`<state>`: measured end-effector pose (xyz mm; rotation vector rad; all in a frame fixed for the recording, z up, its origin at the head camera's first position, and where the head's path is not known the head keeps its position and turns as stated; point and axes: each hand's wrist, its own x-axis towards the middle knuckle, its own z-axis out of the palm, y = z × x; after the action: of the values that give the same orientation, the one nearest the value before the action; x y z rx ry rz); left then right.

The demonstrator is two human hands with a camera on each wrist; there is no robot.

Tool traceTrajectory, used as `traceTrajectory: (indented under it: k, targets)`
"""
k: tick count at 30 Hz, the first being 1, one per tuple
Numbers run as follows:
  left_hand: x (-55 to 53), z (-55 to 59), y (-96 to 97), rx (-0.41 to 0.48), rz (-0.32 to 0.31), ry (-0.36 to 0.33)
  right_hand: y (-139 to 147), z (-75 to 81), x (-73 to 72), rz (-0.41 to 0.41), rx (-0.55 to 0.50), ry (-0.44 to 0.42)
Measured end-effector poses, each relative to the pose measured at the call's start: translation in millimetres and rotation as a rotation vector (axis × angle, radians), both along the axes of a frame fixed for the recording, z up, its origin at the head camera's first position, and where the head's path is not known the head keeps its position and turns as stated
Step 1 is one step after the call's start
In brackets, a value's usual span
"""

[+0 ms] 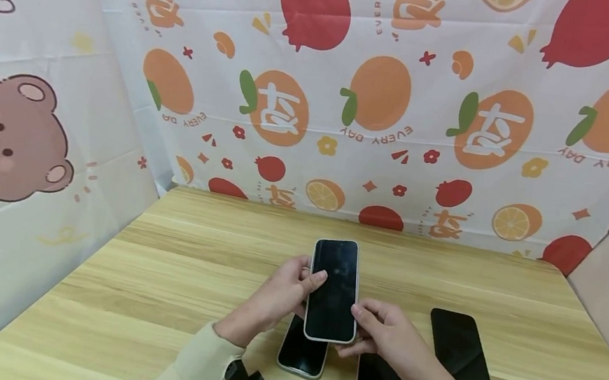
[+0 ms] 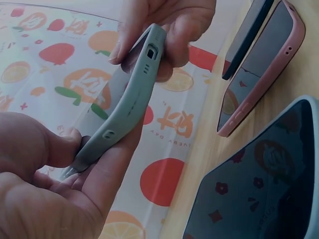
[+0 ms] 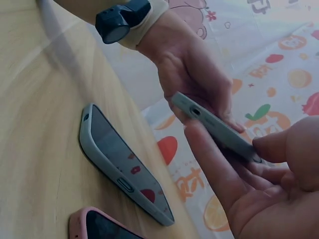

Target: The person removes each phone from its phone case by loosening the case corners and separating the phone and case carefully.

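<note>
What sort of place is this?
Probably a small indoor booth or makeshift workspace, though I can't be sure. A wood-grain table stands before a creased fruit-print sheet that covers the back, and a bear-print sheet covers the left side.

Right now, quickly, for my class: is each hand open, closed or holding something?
Left hand: closed, holding the raised phone.
Right hand: closed, pinching the same phone near its lower right side.

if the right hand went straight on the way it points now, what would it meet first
The held phone, whose edge the right hand is touching; past that, probably the left hand, though depth is unclear.
</note>
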<state>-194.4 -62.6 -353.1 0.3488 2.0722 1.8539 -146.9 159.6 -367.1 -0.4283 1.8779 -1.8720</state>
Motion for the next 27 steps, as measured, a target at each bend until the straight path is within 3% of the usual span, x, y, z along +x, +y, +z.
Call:
traceTrajectory:
  k: [4,10,15,22,27]
  targets:
    - [-1.2,-1.2,0.8,-0.001,0.040,0.001,-2.3,0.5,2.0,-0.055,0.042,0.029]
    - [-3.0,-0.3,1.0,-0.003,0.066,0.005,-0.8,1.8,2.0,-0.010,0.007,0.031]
    - [-4.0,0.1,-1.7,0.006,0.051,-0.014,-0.7,2.6,2.4,0.023,0.014,0.068]
    - [-5.8,-1.2,-4.9,0.072,0.010,-0.072,1.0,-1.2,0.1,0.053,0.061,0.200]
    - [-6.7,-1.5,-5.2,0.117,-0.010,-0.124,3.2,-5.9,-1.8,0.075,0.036,0.269]
